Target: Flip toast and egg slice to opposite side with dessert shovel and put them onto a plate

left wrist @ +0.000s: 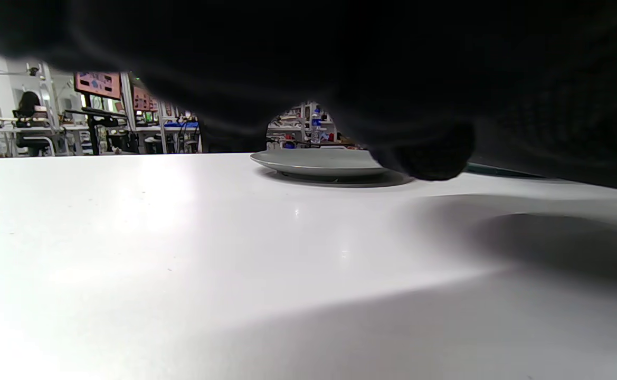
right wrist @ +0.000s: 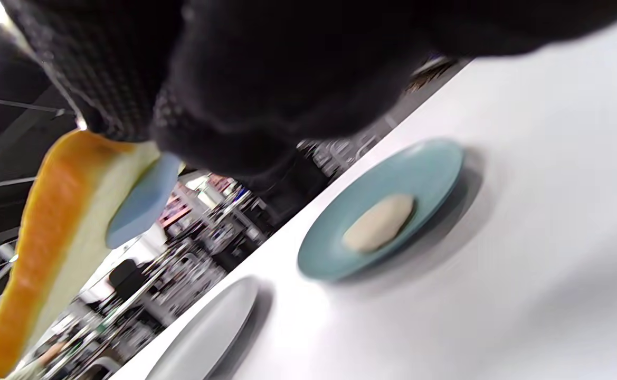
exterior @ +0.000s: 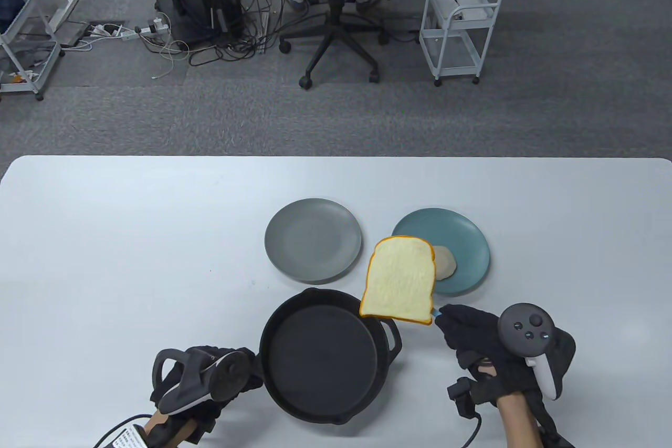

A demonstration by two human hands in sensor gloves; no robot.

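A slice of toast (exterior: 400, 280) rides in the air on a light blue dessert shovel (right wrist: 142, 203), between the black pan (exterior: 320, 356) and the teal plate (exterior: 462, 230). My right hand (exterior: 464, 330) grips the shovel's handle just right of the pan. The pale egg slice (exterior: 445, 262) lies on the teal plate, partly hidden behind the toast; in the right wrist view the egg slice (right wrist: 378, 229) shows whole. My left hand (exterior: 215, 374) sits at the pan's left edge, on its handle side. The pan holds nothing.
A grey plate (exterior: 313, 246) stands bare behind the pan, left of the teal plate; it also shows as the grey plate (left wrist: 319, 163) in the left wrist view. The white table (exterior: 131, 259) stretches left and right. An office chair and carts stand on the floor beyond.
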